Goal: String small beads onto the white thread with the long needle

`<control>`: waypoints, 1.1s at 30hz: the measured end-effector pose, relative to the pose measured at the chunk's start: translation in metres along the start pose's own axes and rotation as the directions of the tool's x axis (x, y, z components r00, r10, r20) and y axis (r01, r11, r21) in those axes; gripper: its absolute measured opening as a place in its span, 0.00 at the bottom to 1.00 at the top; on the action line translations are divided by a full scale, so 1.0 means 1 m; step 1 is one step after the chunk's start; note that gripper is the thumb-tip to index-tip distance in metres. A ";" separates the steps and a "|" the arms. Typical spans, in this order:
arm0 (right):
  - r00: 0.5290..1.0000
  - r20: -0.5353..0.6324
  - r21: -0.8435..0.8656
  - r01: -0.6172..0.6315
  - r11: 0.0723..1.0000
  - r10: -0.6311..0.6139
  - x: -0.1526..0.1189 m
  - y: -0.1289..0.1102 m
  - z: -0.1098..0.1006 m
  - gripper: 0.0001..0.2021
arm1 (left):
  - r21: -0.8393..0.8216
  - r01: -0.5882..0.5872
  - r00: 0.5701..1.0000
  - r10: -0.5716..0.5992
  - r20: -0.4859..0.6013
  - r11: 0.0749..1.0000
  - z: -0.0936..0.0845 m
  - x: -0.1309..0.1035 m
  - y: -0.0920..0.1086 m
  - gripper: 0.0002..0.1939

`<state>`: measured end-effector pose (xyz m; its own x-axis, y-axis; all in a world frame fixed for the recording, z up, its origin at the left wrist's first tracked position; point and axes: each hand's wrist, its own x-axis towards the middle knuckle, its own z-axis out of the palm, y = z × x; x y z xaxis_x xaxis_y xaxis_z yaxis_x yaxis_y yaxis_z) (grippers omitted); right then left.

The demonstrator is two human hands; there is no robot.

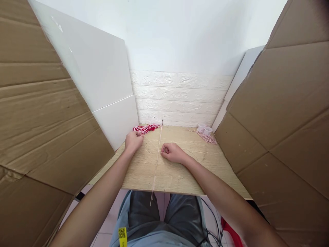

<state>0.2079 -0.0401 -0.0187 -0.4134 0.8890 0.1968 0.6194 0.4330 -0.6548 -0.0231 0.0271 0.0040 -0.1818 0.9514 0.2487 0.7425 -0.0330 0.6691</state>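
Treat the thin thread (150, 141), nearer than the dark peg (162, 122) and left of it, as likely light, limp and easily snapped; probably best taken close to the pale cord (156, 164). Pinching it with the left grip (134, 141); cannot tell about holding anything in the curled right grip (174, 153), right of the peg.

Your left hand (134, 141) hides the part of the thread (150, 141) it holds; whether your right hand (173, 153) holds it also, you cannot tell. This thread is too thin to follow fully. At the near edge, your forearms (95, 202), the yellow tag (122, 236) and the red thing (229, 230) at right are cut off. Left and right, the cardboard (46, 120) continues out of view.
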 end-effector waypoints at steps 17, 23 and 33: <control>1.000 0.004 0.004 -0.003 1.000 0.003 0.001 0.003 0.001 0.03 | -0.415 0.178 0.971 -0.228 -0.076 0.892 0.001 0.001 0.003 0.06; 1.000 -0.001 0.006 0.000 1.000 0.000 0.001 0.003 0.001 0.03 | -0.692 0.296 0.952 -0.263 0.157 0.659 -0.001 -0.001 0.013 0.03; 1.000 0.001 0.002 0.000 1.000 0.000 0.001 0.003 0.002 0.02 | -0.794 0.269 0.948 -0.297 0.118 0.545 0.001 0.002 0.014 0.02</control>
<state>0.2080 -0.0378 -0.0217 -0.4135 0.8891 0.1961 0.6180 0.4323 -0.6567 -0.0127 0.0293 0.0132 -0.3173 0.9472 -0.0456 -0.1565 -0.0048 0.9877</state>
